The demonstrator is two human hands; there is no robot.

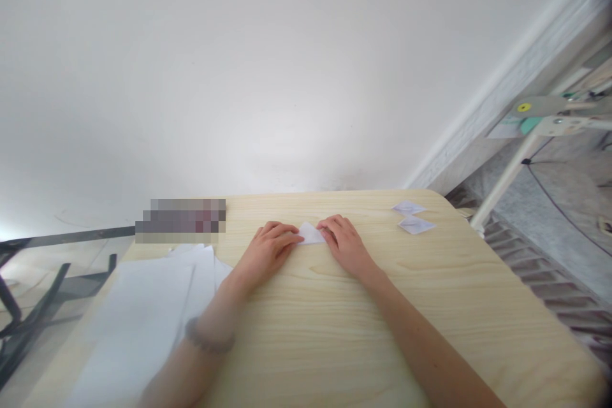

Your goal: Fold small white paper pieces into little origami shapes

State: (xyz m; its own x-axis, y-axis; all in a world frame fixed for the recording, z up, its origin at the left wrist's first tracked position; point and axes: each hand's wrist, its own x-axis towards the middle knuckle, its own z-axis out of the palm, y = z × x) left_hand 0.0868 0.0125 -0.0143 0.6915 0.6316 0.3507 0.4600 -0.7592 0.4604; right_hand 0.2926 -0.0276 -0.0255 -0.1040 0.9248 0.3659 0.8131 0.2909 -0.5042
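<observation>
A small folded piece of white paper (310, 234) lies flat on the light wooden table (335, 325), near its far edge. My left hand (268, 252) rests on the table with its fingers curled and their tips pressing the paper's left side. My right hand (345, 243) presses the paper's right side with bent fingers. The paper shows as a small triangle between the two hands. A bracelet sits on my left wrist.
Two small folded white paper pieces (414, 217) lie at the table's far right corner. A pile of white sheets (143, 312) covers the table's left side. A blurred-out object (180, 220) is at the far left. A white frame (507, 182) stands right of the table.
</observation>
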